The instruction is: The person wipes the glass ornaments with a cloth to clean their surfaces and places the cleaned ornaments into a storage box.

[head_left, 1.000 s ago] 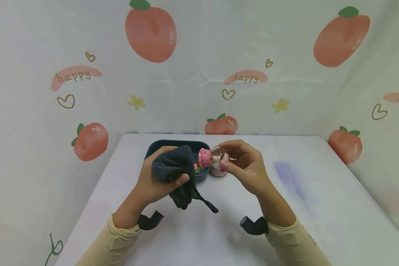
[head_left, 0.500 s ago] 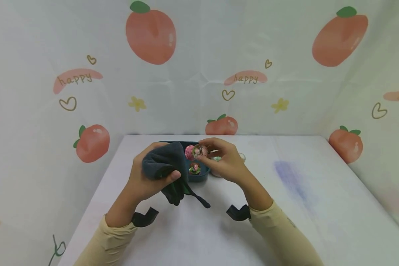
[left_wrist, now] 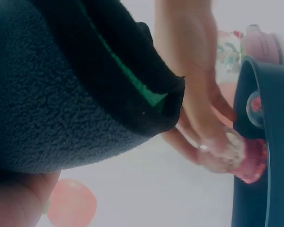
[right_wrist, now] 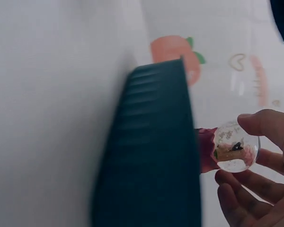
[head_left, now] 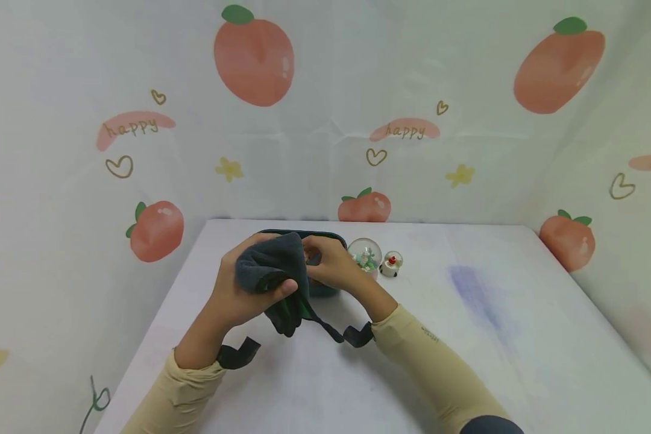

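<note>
My left hand grips a bunched dark grey-blue cloth with a green lining and a hanging loop. Behind the cloth, my right hand reaches over a dark teal bin. Its fingers hold a small snow globe by the clear ball, with the pink base turned toward the bin. In the left wrist view that pink base is at the bin's opening; whether it touches the bin I cannot tell. Another small globe sits inside the bin. In the head view the cloth and right hand mostly hide the held globe.
Right of the bin stands a larger snow globe on a pink base. Beside it is a smaller white globe ornament with a red figure. A fruit-printed backdrop rises behind the white table.
My right hand has carried the snow globe leftward to the bin, uncovering the two globes standing on the table. My left hand shifted slightly left at first and still holds the cloth.
</note>
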Action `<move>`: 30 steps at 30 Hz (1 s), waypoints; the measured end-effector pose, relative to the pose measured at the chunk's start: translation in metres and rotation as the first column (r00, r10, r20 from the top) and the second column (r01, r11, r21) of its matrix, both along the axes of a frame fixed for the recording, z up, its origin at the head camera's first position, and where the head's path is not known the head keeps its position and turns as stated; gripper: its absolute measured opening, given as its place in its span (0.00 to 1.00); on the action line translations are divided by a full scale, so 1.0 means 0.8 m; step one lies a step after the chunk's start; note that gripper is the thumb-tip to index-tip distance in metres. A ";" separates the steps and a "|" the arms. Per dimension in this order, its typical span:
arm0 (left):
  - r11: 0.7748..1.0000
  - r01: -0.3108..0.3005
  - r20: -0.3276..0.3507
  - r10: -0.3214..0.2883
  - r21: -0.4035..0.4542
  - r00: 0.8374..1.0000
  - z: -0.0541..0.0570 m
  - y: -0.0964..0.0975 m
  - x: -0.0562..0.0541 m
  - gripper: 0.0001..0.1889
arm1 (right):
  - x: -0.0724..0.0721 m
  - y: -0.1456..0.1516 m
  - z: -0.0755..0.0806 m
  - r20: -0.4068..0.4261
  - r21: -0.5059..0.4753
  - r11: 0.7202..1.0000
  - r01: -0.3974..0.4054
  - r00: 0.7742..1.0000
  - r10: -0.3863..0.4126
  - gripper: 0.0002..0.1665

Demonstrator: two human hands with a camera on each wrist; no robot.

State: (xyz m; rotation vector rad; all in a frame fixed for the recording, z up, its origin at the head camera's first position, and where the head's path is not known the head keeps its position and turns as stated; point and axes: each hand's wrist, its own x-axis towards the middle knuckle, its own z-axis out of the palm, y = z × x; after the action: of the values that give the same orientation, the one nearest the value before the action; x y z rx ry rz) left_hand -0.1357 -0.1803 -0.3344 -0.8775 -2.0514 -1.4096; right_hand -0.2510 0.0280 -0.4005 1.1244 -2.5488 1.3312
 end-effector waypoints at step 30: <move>0.999 -0.045 0.004 0.045 -0.014 0.999 0.000 -0.011 0.006 0.34 | -0.020 -0.029 -0.029 0.038 0.282 0.957 0.061 0.997 -0.074 0.10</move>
State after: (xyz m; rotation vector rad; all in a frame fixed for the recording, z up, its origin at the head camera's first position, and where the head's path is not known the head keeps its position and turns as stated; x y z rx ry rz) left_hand -0.1306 -0.1894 -0.3342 -0.8297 -2.0730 -1.3762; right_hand -0.2670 0.0047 -0.4238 1.0422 -2.8520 1.0152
